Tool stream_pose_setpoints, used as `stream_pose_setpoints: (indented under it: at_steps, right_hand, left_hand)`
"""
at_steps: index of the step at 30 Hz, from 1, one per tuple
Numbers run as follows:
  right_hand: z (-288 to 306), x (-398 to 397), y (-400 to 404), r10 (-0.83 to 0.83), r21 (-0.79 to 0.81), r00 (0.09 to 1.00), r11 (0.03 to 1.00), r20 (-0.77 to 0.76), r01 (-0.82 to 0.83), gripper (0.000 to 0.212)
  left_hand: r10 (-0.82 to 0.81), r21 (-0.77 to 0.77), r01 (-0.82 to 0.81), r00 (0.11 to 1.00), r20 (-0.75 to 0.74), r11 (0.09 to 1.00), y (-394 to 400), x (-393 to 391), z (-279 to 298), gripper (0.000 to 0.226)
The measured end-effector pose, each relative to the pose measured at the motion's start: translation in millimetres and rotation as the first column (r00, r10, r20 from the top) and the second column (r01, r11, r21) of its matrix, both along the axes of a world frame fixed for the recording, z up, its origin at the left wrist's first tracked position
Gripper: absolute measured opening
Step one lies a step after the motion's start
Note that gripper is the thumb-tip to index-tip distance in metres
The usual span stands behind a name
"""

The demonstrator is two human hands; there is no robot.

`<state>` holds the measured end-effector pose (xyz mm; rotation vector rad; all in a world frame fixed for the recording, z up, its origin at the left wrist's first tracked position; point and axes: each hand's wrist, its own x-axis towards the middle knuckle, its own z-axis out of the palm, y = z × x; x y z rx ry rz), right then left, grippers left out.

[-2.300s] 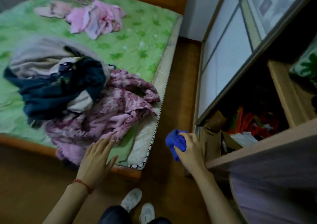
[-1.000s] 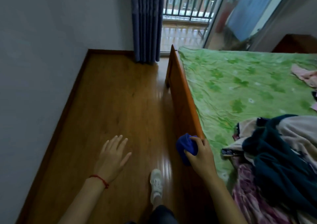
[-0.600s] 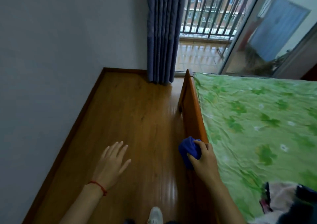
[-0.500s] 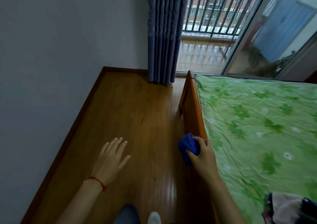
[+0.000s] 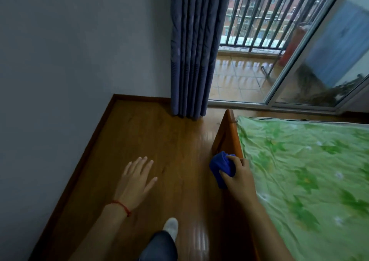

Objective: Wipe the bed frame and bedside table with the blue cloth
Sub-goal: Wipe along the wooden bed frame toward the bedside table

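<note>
The right hand (image 5: 238, 177) grips a bunched blue cloth (image 5: 222, 165), fingers curled over the top of it and thumb tucked against its near side, and holds it against the top rail of the orange-brown wooden bed frame (image 5: 229, 138), partway along the side board that runs toward the far corner; whether the cloth presses flat on the wood or only on its outer edge is hard to make out from this angle. The left hand (image 5: 134, 182) holds nothing, fingers straight and spread, palm down above the wooden floor (image 5: 151, 140), with a red string (image 5: 121, 206) round the wrist. A green leaf-patterned sheet (image 5: 309, 170) covers the mattress just beside the rail. A blue-grey curtain (image 5: 193, 49) hangs beyond the frame's far corner, next to a glass sliding door (image 5: 327, 47), and a pale shoe (image 5: 171, 225) stands on the floor below
</note>
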<state>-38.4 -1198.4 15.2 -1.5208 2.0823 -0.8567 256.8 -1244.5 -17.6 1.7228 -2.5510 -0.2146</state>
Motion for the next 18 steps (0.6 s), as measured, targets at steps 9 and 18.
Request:
stream_pose_setpoints:
  at_steps: [9, 18]
  right_hand:
    - [16, -49, -166, -0.028, -0.042, 0.999, 0.999, -0.036, 0.026, 0.047]
    - [10, -141, -316, -0.061, -0.042, 0.997, 0.997, -0.036, 0.06, 0.047]
  left_hand:
    - [-0.058, -0.002, 0.058, 0.998, -0.002, 0.998, -179, -51, 9, 0.068]
    - [-0.045, 0.006, 0.045, 0.999, 0.019, 0.999, -334, -141, 5, 0.077]
